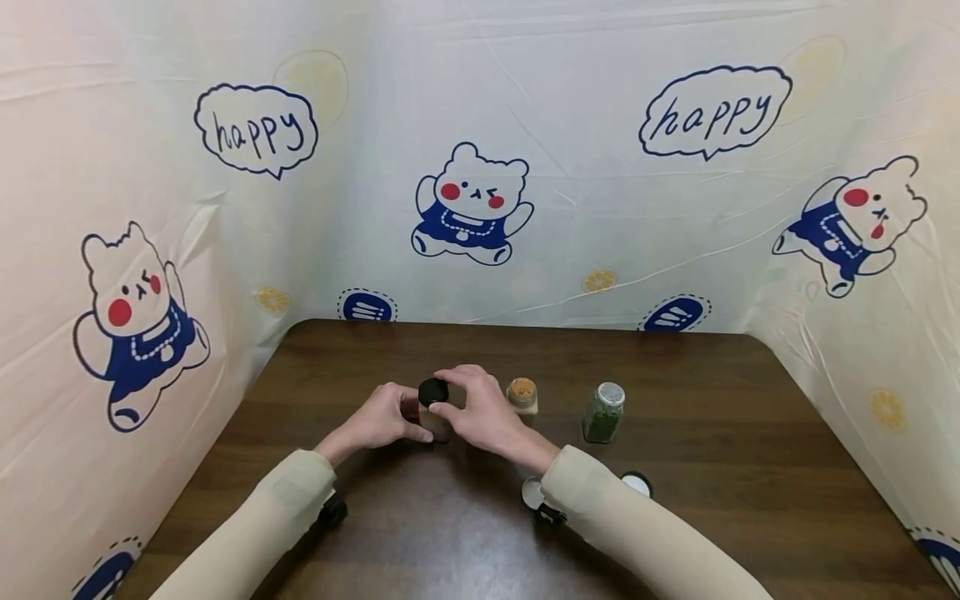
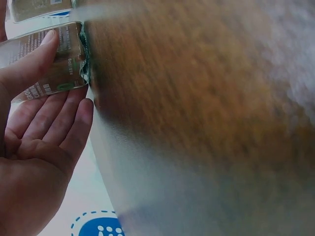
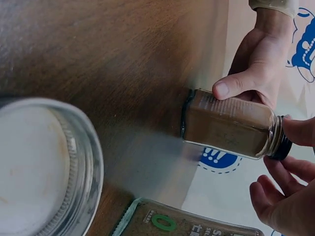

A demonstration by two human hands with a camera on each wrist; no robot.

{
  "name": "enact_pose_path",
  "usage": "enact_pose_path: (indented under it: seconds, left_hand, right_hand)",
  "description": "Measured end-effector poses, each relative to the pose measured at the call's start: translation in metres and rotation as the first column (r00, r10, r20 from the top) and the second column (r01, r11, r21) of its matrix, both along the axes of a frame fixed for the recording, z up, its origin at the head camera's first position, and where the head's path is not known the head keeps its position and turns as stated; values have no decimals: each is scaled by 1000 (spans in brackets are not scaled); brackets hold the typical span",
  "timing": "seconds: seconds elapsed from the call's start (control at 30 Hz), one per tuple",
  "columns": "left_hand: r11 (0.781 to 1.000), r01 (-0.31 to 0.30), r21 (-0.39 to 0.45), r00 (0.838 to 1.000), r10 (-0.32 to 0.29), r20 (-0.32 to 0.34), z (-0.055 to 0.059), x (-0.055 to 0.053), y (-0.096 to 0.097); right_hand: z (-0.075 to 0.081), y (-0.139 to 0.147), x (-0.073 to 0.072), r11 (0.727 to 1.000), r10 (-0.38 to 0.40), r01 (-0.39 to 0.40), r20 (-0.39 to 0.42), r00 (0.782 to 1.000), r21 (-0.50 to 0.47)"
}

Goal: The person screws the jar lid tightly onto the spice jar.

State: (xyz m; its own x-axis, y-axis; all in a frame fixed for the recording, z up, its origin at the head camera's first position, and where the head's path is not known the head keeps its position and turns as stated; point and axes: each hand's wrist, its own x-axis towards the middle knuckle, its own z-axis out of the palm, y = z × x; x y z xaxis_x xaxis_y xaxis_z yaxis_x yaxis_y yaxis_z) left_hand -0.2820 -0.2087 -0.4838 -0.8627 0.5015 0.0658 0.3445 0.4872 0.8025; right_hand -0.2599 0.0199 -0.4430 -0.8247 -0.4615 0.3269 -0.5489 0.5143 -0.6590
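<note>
A square glass jar of brown powder stands on the table, with a black cap at its top. My left hand grips the lower part of this jar, its thumb lying across the printed label in the left wrist view. From the other side my right hand pinches the cap between thumb and fingers, as the right wrist view also shows. Just right of that hand sits a second jar with an orange-brown top. Farther right is a jar of green flakes with a silvery top.
Near my right forearm lie two round lids, one pale lid by the wrist camera and one white dark-rimmed lid partly behind the sleeve. A printed cloth encloses the brown wooden table at the back and sides.
</note>
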Motion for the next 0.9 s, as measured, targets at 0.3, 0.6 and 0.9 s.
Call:
enact_pose_path:
  seconds: [0.3,0.6,0.9]
  left_hand:
    - [1000,-1,-24,1000,1,-18,-1,-1,-1]
    - [999,-2,-37,999,0,-33,-1,-1,-1]
    - [999,-16,-41,999,15,-32,-2,-1,0]
  right_hand:
    - [-2,-3,-1,999,-45,47,-41,998,28]
    - [-4,6,-5,974,174,-144,175,969,-175]
    - [-4,6,-9,929,295,-225,221,930,-294]
